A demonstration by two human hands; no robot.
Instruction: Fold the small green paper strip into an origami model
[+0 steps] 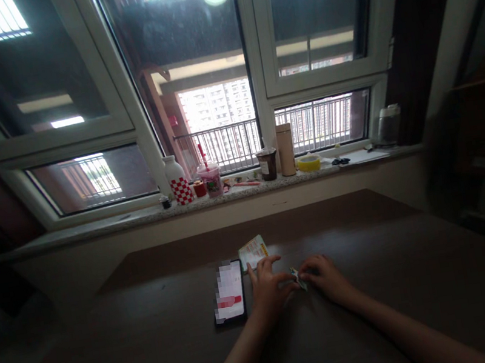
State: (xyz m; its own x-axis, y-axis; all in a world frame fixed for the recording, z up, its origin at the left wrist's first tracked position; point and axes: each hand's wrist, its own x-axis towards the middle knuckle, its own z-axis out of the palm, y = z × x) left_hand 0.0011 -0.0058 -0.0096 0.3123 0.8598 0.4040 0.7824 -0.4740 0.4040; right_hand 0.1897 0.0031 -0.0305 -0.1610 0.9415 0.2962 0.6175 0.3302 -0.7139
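A small multicoloured piece [299,279], too small to make out fully, is pinched between both hands just above the dark table [183,362]. My left hand [269,286] has its thumb and a finger closed on the piece's left side, while its other fingers reach toward a printed card [254,253]. From the right, my right hand [324,276] grips the same piece with closed fingertips. A phone [230,292] with a lit screen lies left of my left hand, close to the card.
Along the windowsill [147,220] behind the table stand a checkered bottle [178,180], a pink cup with a straw [209,179], a dark cup [268,164], a tan flask [285,150], yellow tape [308,163] and black scissors [340,161].
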